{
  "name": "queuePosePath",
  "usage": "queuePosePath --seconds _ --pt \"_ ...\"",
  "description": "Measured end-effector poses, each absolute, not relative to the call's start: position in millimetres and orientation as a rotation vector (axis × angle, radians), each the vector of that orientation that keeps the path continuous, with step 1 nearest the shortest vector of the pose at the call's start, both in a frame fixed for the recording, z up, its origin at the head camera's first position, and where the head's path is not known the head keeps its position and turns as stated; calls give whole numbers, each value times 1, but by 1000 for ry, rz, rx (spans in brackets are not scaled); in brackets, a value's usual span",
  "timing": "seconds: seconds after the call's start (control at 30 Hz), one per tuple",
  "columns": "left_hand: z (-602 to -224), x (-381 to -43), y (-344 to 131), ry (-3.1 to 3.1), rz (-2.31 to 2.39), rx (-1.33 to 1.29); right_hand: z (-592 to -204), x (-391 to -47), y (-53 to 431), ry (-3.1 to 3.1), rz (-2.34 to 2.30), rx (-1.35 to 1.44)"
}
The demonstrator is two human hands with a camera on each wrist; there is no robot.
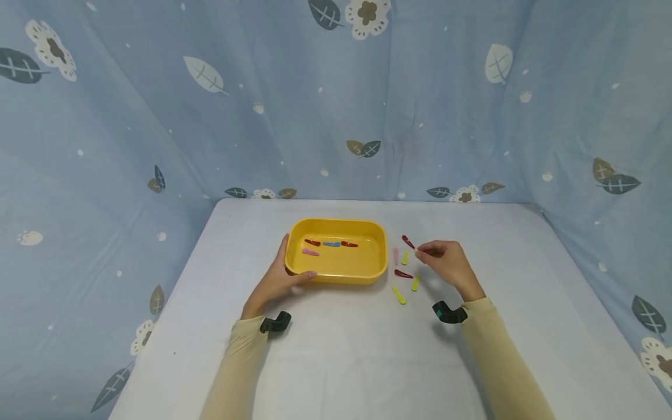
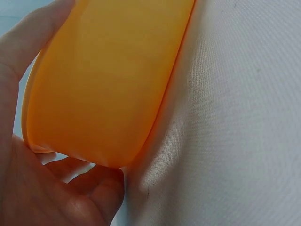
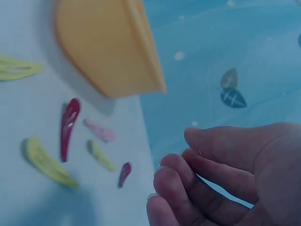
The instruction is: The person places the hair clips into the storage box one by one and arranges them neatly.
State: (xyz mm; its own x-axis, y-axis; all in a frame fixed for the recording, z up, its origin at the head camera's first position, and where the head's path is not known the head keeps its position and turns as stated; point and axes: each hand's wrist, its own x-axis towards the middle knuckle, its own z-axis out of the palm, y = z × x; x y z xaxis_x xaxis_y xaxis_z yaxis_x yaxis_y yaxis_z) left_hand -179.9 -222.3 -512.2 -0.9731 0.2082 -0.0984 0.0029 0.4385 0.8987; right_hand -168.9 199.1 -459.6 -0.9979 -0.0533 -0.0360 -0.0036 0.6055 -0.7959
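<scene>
Left hand (image 1: 274, 284) clamped on yellow tray's (image 1: 346, 266) left end; right hand (image 1: 447, 263) at the hair clips (image 1: 403, 273) to its right.
Left thumb along tray's near side, fingers round its left wall. Right fingers bent, thumb and forefinger slightly apart, tips just beside a dark red clip (image 1: 408, 241) on the desk (image 1: 367, 350); another dark red, one pink, three yellow-green near it. Tray holds two dark red, one blue, one pink. Forearms angled inward; dark wrist devices (image 1: 275, 322), right one with teal patch (image 1: 438, 313).
</scene>
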Motion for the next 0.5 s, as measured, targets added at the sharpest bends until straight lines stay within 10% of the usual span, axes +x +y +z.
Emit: queuePosePath --seconds 0.5 --pt "-513 -181 -223 2492 1552 178 -490 -163 207 2711 -1217 7"
